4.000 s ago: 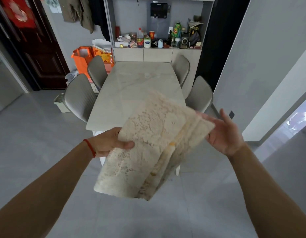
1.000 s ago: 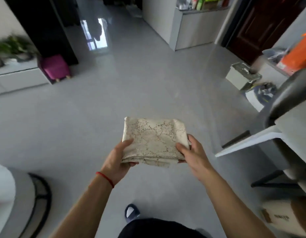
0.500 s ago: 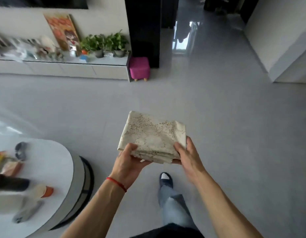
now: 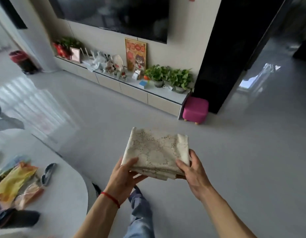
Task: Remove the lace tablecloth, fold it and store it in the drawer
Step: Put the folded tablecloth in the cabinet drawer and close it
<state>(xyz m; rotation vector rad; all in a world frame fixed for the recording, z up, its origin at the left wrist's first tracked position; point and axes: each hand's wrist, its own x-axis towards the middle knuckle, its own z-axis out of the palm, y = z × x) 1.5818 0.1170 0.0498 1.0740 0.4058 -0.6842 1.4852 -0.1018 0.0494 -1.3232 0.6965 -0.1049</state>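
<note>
The cream lace tablecloth [image 4: 157, 152], folded into a thick square, is held above the grey floor [image 4: 234, 152] by both hands. The left hand [image 4: 122, 178] and the right hand [image 4: 194, 172] each pinch a near corner, thumbs on top. A low white cabinet with drawers [image 4: 131, 90] stands well ahead along the wall.

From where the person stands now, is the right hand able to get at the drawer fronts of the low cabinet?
Probably not yet. The right hand grips the folded tablecloth, and open floor separates it from the cabinet drawers. Nothing blocks the way.
</note>
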